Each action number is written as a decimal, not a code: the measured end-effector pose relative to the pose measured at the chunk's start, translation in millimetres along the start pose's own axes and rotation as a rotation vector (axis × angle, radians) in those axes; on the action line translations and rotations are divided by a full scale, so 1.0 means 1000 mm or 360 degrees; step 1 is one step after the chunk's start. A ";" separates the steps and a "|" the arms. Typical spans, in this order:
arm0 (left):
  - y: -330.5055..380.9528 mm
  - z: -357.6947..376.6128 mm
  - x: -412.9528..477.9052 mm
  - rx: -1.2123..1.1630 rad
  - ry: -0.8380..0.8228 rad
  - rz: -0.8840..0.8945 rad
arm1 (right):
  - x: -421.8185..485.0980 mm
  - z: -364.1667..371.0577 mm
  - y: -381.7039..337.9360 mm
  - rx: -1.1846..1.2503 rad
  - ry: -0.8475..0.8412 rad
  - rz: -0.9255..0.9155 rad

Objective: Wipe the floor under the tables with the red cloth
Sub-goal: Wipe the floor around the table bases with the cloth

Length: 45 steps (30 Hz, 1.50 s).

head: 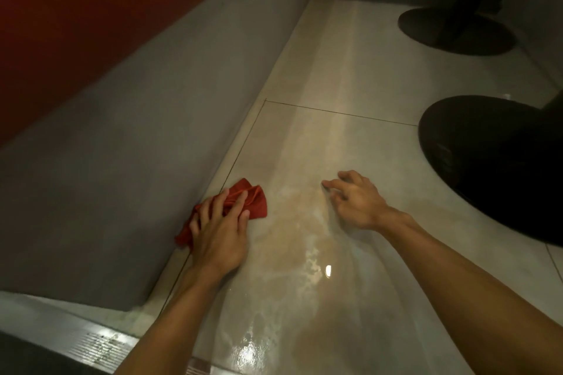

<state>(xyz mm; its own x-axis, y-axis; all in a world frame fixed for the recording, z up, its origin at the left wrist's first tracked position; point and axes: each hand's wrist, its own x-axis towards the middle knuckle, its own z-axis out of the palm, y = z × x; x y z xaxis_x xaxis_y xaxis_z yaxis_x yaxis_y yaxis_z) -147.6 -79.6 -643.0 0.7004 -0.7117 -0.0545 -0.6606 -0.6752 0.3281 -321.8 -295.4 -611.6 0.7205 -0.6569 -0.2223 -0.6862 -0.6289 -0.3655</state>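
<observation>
The floor is pale glossy tile, running from the 6 o'clock edge up to a dark skirting at 12 o'clock. It looks wet: streaks and bright glints show between the arms, toward 6 o'clock. A grey bench base with red upholstery above fills the whole 9 to 11 o'clock side and meets the floor along a slanting edge. Two black round bases of the counters stand at 1 and 3 o'clock, the near one large and well apart from the hands.

The left hand lies at about 7 o'clock, palm down, fingers spread and pressing the cloth flat on the floor, just beside the bench base. The cloth is red and bunched, showing past the fingertips and behind the wrist. The right hand sits at about 5 o'clock of centre, holding nothing, fingers loosely curled with tips touching the tile as a prop.

The step in hand seems to be the wiping itself, along the bench edge. Dry-looking tile ahead suggests much is left. The next move probably calls for pushing the cloth toward 12 o'clock, then sweeping toward 3 o'clock around the black bases, with steady downward pressure so the cloth does not roll up.
</observation>
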 end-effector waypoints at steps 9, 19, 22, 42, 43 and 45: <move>-0.017 0.000 -0.036 -0.0052 0.0066 0.0099 | 0.000 0.006 0.006 -0.0035 -0.0027 -0.0023; -0.043 0.006 -0.111 -0.0080 0.0148 0.0218 | 0.003 0.013 0.016 -0.0095 0.0006 -0.0077; -0.044 0.005 -0.112 -0.0090 0.0113 0.0247 | 0.004 0.016 0.017 -0.0111 -0.0003 -0.0072; -0.049 0.001 -0.157 -0.0311 -0.0029 0.0466 | 0.003 0.019 0.018 -0.0097 -0.0019 0.0002; -0.050 0.001 -0.158 -0.0314 -0.0041 0.0495 | 0.003 0.018 0.018 -0.0099 -0.0018 0.0001; -0.050 0.001 -0.160 -0.0322 -0.0067 0.0571 | 0.003 0.018 0.018 -0.0100 -0.0024 0.0007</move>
<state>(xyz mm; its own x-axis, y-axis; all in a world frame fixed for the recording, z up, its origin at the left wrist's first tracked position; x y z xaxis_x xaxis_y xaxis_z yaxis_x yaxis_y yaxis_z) -226.4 67.7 -651.9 0.4210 -0.9051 0.0600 -0.7914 -0.3343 0.5118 -330.5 -301.1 -635.5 0.7184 -0.6538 -0.2374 -0.6941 -0.6512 -0.3070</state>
